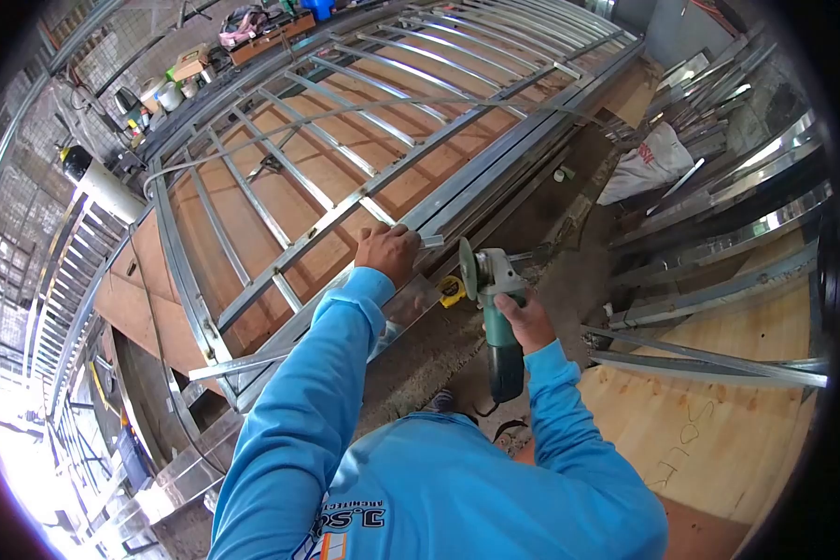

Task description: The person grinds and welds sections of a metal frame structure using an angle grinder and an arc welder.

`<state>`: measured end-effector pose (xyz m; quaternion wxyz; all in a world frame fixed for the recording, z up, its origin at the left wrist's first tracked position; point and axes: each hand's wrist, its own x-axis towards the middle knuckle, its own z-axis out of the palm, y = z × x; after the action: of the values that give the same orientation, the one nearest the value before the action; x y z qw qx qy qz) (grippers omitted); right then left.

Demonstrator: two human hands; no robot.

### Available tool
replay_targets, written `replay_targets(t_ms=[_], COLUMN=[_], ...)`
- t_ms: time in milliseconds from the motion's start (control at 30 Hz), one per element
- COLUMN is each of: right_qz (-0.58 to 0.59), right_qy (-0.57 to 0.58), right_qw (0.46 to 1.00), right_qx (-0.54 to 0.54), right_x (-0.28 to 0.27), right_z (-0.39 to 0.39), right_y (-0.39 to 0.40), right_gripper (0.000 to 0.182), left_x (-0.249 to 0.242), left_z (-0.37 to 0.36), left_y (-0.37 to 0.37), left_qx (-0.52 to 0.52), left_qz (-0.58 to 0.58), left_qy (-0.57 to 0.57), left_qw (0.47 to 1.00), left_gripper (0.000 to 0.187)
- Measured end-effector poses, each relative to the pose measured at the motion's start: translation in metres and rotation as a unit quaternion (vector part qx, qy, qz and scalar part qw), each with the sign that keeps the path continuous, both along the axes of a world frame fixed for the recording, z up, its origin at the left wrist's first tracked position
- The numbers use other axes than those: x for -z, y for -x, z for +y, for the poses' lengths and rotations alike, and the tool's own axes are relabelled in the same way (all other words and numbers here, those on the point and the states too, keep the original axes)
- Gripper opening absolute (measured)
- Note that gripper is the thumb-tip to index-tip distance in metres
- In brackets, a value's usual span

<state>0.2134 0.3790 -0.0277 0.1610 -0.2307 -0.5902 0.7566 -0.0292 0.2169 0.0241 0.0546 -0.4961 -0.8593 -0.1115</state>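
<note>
My right hand (526, 322) is wrapped round the green body of an angle grinder (501, 338), held upright with its disc (469, 267) toward the left. Its dark tail end and cord hang below. My left hand (389, 252) is closed over a thin metal bar (431, 242) at the near edge of a large welded metal frame (345, 207). The bar's end sticks out just past my fingers, a short way from the disc and apart from it. Under my left hand the fingertips are partly hidden.
Brown plywood (294, 154) lies beneath the frame's bars. A yellow tape measure (452, 290) is below the frame edge. Stacked metal profiles (728, 247), a white sack (651, 166) and a plywood sheet (719, 439) are on the right. A gas cylinder (103, 183) stands at left.
</note>
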Motion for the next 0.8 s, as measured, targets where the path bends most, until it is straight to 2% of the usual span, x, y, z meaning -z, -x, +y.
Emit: replay_targets(t_ms=[200,367,533,633,733,800], right_qz=[-0.076,-0.077,-0.089,-0.083,-0.064,-0.070], right_qy=[-0.026,-0.031,0.024,0.008,-0.058,-0.015], right_qw=[0.997,0.996,0.995,0.996,0.996,0.997], right_qx=[-0.006,-0.015,-0.035,-0.018,-0.014,-0.016], right_x=[0.017,0.013,-0.012,-0.010,0.003,-0.003], right_z=[0.008,0.007,0.002,0.005,0.019,0.018], right_y=[0.020,0.029,0.033,0.037,0.044,0.042], right_gripper=[0.079,0.080,0.077,0.075,0.075,0.075], left_x=[0.004,0.011,0.006,0.012,0.017,0.014], left_z=[0.001,0.000,0.000,0.002,0.004,0.004], left_y=[0.009,0.013,0.012,0.012,0.011,0.008], left_qx=[0.033,0.044,0.040,0.041,0.049,0.041], left_qz=[-0.030,-0.027,-0.043,-0.038,-0.045,-0.052], left_qy=[0.005,-0.033,-0.021,-0.029,-0.052,-0.041], left_qw=[0.999,0.998,0.998,0.998,0.996,0.997], left_gripper=[0.012,0.012,0.012,0.014,0.014,0.014])
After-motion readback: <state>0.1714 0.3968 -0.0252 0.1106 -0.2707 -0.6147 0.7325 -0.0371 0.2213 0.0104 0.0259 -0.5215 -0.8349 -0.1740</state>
